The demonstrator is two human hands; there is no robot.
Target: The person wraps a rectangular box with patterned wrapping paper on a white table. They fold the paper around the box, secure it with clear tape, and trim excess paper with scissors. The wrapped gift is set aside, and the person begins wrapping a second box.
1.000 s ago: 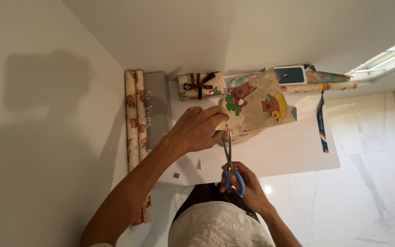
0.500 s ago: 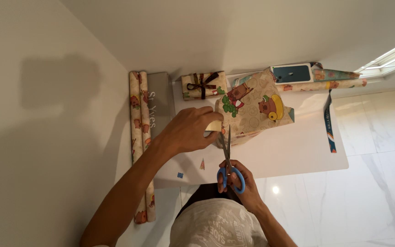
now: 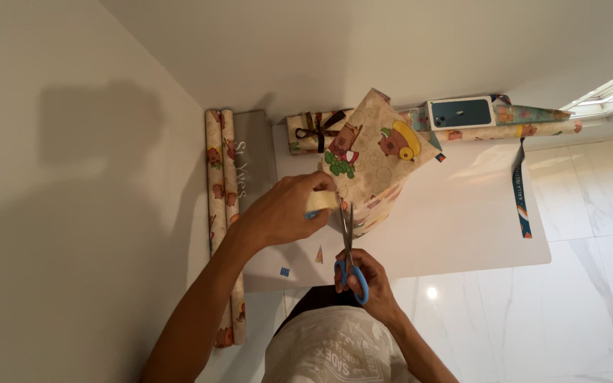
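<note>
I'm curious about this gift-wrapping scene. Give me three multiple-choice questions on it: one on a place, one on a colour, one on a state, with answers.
1. Where do the two paper rolls lie?
A. left of the white board
B. on the gift
C. in a hand

2. What colour are the scissors' handles?
A. red
B. blue
C. black

3. The wrapped gift with ribbon is:
A. held
B. being cut
C. lying untouched

Answers: 1 A, they lie beside the white board's left edge. 2 B, blue loops show in the right hand. 3 C, the left hand is elsewhere.

The left hand point(image 3: 282, 213) pinches a tape roll point(image 3: 321, 201) against the patterned wrapping paper point(image 3: 370, 152), while the right hand point(image 3: 363, 280) works blue-handled scissors point(image 3: 349, 248) pointing up at it over the white table point(image 3: 462, 220).
</note>
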